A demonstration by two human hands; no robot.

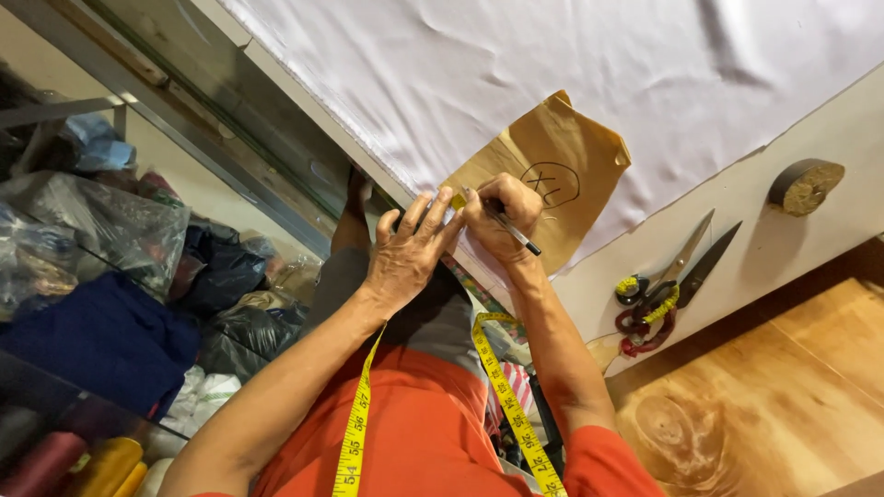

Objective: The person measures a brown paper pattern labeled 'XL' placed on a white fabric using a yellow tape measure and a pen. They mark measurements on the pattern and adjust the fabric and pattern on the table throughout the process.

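Observation:
A brown paper pattern piece (562, 156) with a circled mark lies on white cloth (516, 64) spread over the table. My left hand (408, 255) rests flat at the pattern's near corner, fingers spread, pressing it down at the table edge. My right hand (502, 216) is closed around a dark pen (509, 226), its tip at the pattern's edge right beside my left fingertips. A yellow measuring tape (502, 387) hangs around my neck over an orange shirt.
Large scissors (677, 276) with wrapped handles lie open on the bare white table edge (792, 248). A round cork-like block (806, 184) sits further right. Bags and folded fabric (120, 313) pile on the floor at left, with thread cones (83, 465) below. Wooden boards (773, 405) are at the lower right.

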